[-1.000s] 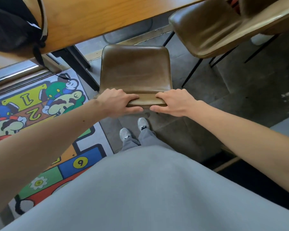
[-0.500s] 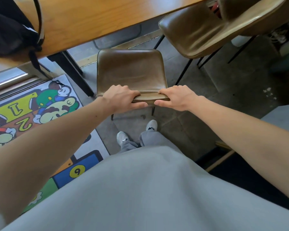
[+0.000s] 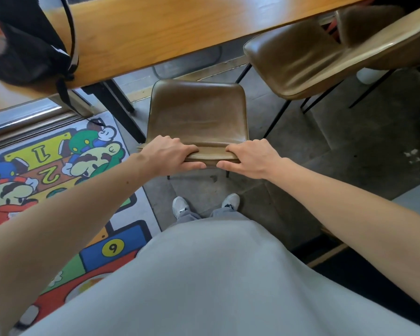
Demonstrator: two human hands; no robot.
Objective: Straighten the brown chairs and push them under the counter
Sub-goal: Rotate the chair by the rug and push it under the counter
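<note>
A brown leather chair (image 3: 199, 115) stands right in front of me, seen from above, its seat facing the wooden counter (image 3: 180, 27). My left hand (image 3: 170, 155) grips the left end of the chair's top back edge. My right hand (image 3: 251, 157) grips the right end of the same edge. The chair's front edge lies just short of the counter's near edge. A second brown chair (image 3: 308, 59) stands to the right, turned at an angle, its seat partly under the counter.
A black bag (image 3: 27, 42) with hanging straps lies on the counter at the left. A black counter leg (image 3: 117, 110) stands left of the chair. A colourful cartoon mat (image 3: 49, 170) covers the floor at left. My white shoes (image 3: 180, 206) stand behind the chair.
Both hands keep their grip on the chair back. The chair sits a little lower in view and nearer the counter leg, and my feet now stand side by side.
</note>
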